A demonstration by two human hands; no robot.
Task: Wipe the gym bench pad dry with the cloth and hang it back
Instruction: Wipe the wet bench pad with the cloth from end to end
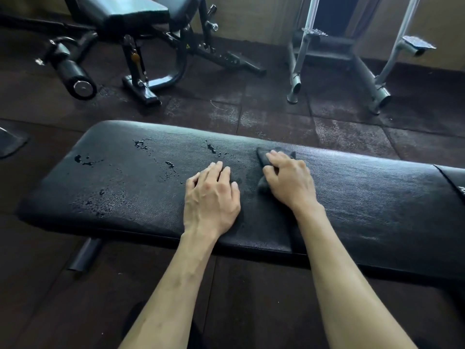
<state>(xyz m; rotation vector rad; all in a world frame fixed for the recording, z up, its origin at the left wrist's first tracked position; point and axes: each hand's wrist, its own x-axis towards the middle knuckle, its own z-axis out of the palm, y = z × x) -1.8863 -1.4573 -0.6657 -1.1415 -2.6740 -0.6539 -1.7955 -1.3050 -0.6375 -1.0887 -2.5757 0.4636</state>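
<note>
Now right hand (289,177) presses cloth (263,157) on wet pad (377,197).

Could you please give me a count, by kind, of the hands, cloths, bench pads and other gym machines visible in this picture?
Hands: 2, the left hand resting flat on the pad, the right hand pressing the cloth
Cloths: 1, the grey cloth
Bench pads: 1, the black bench pad, with droplets on its left part
Other gym machines: 2, the black machine and the grey frame
Total: 6

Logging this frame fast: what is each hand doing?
Left hand: open, fingers spread flat on the black padded bench pad.
Right hand: holding the crumpled dark grey cloth against the pad.
</note>
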